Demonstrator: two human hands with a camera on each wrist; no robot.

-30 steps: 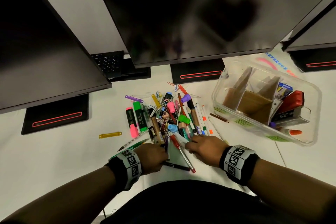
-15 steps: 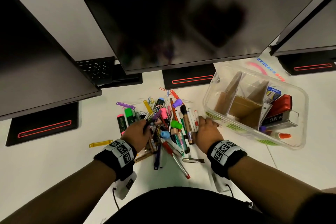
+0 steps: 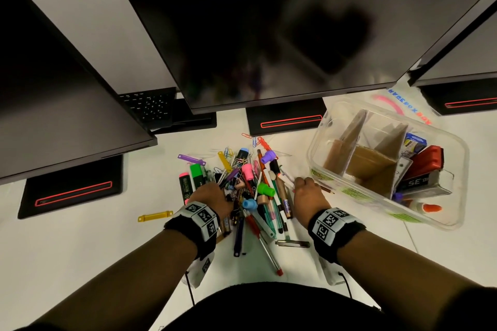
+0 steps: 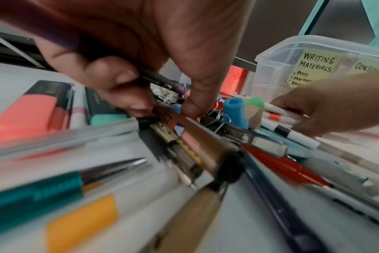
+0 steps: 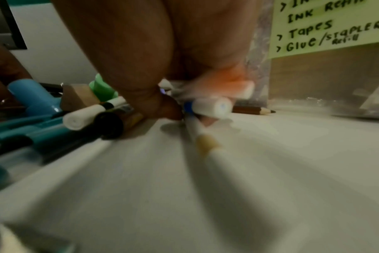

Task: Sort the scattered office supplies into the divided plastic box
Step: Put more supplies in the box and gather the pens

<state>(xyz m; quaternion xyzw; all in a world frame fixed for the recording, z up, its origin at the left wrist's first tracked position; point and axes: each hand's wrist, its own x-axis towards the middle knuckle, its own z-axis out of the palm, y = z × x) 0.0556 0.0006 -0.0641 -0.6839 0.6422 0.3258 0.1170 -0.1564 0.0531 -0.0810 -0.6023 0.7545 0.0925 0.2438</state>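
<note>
A heap of pens, markers, pencil grips and paper clips (image 3: 252,191) lies on the white desk. My left hand (image 3: 215,192) is on the heap's left side. In the left wrist view its fingers curl round a dark pen (image 4: 160,80) while the thumb (image 4: 197,95) presses on a brown pen. My right hand (image 3: 304,185) is at the heap's right edge, just short of the clear divided box (image 3: 357,197). It grips white markers (image 5: 212,106), one with an orange band; this view is blurred. A yellow label on the box (image 4: 277,51) reads "Writing materials".
Three dark monitors overhang the desk's far half, and their black stands sit behind the heap. The box's right compartment holds a red stapler (image 3: 425,161) and a glue bottle (image 3: 427,207). A yellow fastener (image 3: 154,216) lies at the left, and a brown pencil (image 3: 326,189) by the box.
Both hands have moved from the heap's near edge farther into it, the left one to its left side and the right one toward the box. Each has closed on pens or markers.
</note>
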